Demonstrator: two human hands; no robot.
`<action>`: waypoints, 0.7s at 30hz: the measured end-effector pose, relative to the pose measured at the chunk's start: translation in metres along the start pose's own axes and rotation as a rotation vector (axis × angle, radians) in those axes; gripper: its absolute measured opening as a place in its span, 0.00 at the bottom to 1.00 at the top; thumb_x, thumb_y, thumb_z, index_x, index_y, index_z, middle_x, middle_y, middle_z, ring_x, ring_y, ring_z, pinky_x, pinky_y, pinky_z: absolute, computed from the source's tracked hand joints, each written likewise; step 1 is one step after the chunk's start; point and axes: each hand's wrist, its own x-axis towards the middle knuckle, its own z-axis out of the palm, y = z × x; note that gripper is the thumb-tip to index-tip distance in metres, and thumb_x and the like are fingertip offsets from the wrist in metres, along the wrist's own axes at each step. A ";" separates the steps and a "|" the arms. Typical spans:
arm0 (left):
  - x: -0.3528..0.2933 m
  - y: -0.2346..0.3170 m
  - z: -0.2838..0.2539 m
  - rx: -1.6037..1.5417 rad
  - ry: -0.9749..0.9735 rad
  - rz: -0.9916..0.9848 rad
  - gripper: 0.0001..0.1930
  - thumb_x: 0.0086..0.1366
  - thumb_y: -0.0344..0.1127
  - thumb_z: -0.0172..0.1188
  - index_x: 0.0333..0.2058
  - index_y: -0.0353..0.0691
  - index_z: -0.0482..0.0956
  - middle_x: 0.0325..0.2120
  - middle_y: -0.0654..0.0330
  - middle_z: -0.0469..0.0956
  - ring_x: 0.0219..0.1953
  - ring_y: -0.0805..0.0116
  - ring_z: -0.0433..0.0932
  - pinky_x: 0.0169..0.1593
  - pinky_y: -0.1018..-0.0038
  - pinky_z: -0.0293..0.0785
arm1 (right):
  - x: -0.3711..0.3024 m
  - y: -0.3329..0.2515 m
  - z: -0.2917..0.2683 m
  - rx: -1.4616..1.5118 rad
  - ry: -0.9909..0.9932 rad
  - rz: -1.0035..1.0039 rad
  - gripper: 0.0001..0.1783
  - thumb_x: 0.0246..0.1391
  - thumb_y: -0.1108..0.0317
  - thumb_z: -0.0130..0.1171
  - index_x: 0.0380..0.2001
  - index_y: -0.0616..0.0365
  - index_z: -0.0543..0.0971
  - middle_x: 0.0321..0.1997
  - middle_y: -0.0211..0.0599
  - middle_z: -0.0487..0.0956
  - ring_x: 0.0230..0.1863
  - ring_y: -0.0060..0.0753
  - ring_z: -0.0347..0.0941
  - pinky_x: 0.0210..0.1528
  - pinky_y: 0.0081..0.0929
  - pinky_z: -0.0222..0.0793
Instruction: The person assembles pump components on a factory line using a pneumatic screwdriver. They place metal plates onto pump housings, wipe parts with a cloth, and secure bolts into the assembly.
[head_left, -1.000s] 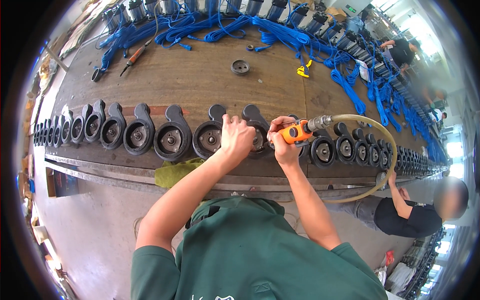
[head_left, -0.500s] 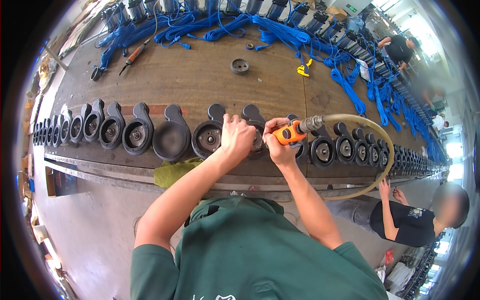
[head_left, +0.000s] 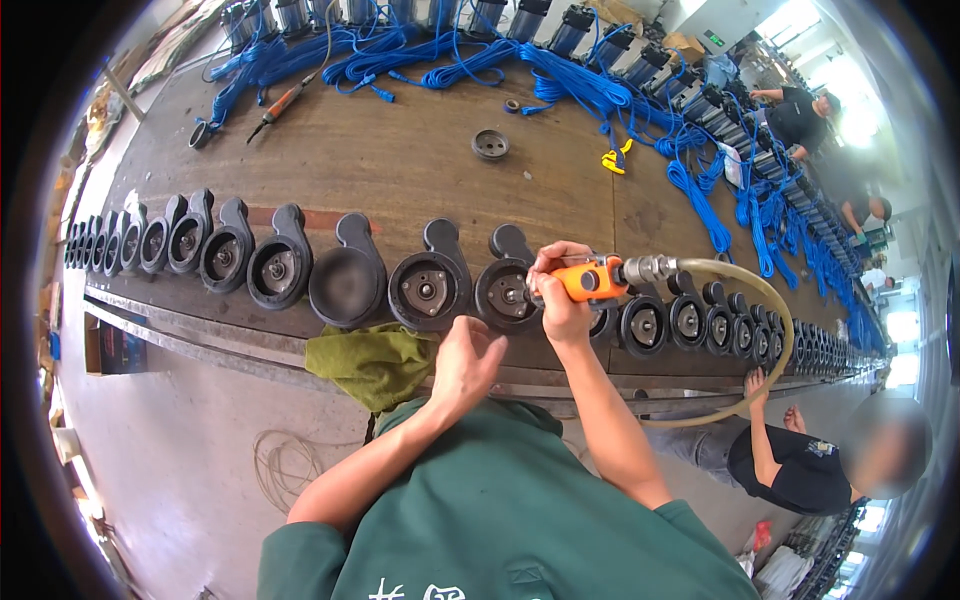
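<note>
Right hand (head_left: 567, 308) wrapped round an orange air tool (head_left: 592, 280), fingers pressed about its body, its tip end aimed leftward into the open face of a round black housing (head_left: 492, 290). That housing sits in the long row near the bench (head_left: 400, 165) front, its rounded neck pointing away from the wearer. Whether the tip bears on the centre fitting, cannot tell: fingers and tool cover that side. Left hand (head_left: 465, 368) apart from the work, low by the bench edge, thumb spread from loosely bent fingers, nothing visible in it. In my judgement, good practice here would be to square the tool to the fitting, seat the tip fully before any trigger pull, and bring the free hand up to brace the rim, since the housing looks likely to twist under power. Surroundings: neighbouring housing (head_left: 428, 290) just to the left, leaving little elbow room; green cloth (head_left: 368, 358) draped at the bench edge beside the left hand. Pale air hose (head_left: 786, 318) arcs over the right-hand housings and could drag or snag. Co-worker (head_left: 795, 460) in black close by that loop. Farther back: loose black disc (head_left: 490, 145), yellow item (head_left: 617, 157), bundled blue cables (head_left: 575, 82), all clear of the tool.
</note>
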 end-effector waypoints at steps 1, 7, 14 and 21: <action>-0.002 -0.006 0.006 -0.135 -0.034 -0.134 0.22 0.61 0.41 0.67 0.45 0.30 0.72 0.33 0.49 0.78 0.36 0.58 0.78 0.44 0.65 0.76 | 0.003 0.002 0.004 0.019 -0.010 0.026 0.16 0.50 0.83 0.49 0.44 0.61 0.70 0.34 0.35 0.74 0.28 0.24 0.71 0.32 0.21 0.69; 0.016 0.014 0.017 -0.198 -0.158 -0.376 0.38 0.62 0.51 0.63 0.56 0.20 0.63 0.48 0.34 0.75 0.52 0.46 0.76 0.56 0.61 0.70 | 0.005 0.017 0.013 0.022 -0.026 0.029 0.16 0.50 0.83 0.49 0.44 0.61 0.70 0.35 0.36 0.74 0.29 0.24 0.71 0.33 0.21 0.70; 0.038 -0.012 0.051 -0.305 0.039 -0.445 0.30 0.62 0.46 0.59 0.49 0.18 0.69 0.44 0.28 0.76 0.51 0.38 0.77 0.55 0.56 0.71 | 0.008 0.021 0.018 0.014 -0.057 0.049 0.15 0.50 0.83 0.49 0.43 0.61 0.70 0.35 0.35 0.74 0.29 0.23 0.70 0.33 0.21 0.70; 0.042 -0.009 0.064 -0.320 0.126 -0.469 0.25 0.60 0.41 0.56 0.45 0.21 0.72 0.42 0.30 0.77 0.50 0.38 0.78 0.53 0.56 0.72 | 0.009 0.027 0.015 0.000 -0.102 0.067 0.14 0.49 0.84 0.54 0.40 0.61 0.73 0.33 0.33 0.76 0.31 0.21 0.73 0.35 0.19 0.72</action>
